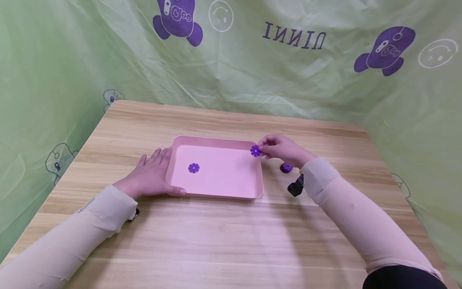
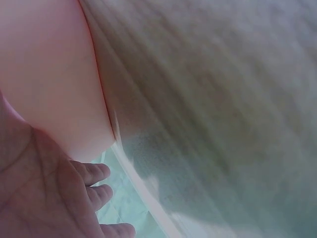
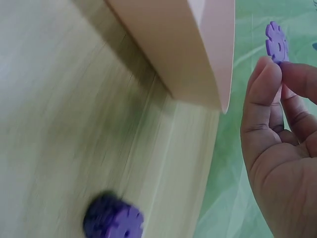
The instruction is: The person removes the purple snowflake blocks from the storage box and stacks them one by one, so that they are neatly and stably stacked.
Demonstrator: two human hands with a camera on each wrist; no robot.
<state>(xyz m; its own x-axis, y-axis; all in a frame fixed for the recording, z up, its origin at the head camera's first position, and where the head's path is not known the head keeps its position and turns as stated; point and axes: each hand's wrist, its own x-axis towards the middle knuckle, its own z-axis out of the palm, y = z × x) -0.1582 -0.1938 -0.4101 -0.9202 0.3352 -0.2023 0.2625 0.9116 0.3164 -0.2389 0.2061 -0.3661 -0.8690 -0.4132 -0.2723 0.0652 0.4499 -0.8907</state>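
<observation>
A pink tray (image 1: pixel 216 196) lies on the wooden table, with one purple notched disc (image 1: pixel 193 168) flat on its floor, left of centre. Between thumb and forefinger my right hand (image 1: pixel 283 149) pinches another purple snowflake-shaped disc (image 3: pixel 277 41), held above the tray's right rim. Just below that hand, a small stack of purple discs (image 3: pixel 119 220) stands on the table, partly hidden by the wrist in the head view. My left hand (image 1: pixel 153 175) rests with spread, straight fingers against the tray's left side, its thumb along the front rim. The palm (image 2: pixel 39 183) shows in the left wrist view.
The wooden table (image 1: pixel 216 249) extends around the tray on all sides. Behind it and at both sides hangs a green curtain (image 1: pixel 252 72) printed with purple figures. A black wrist camera (image 1: pixel 296 186) sits under the right cuff.
</observation>
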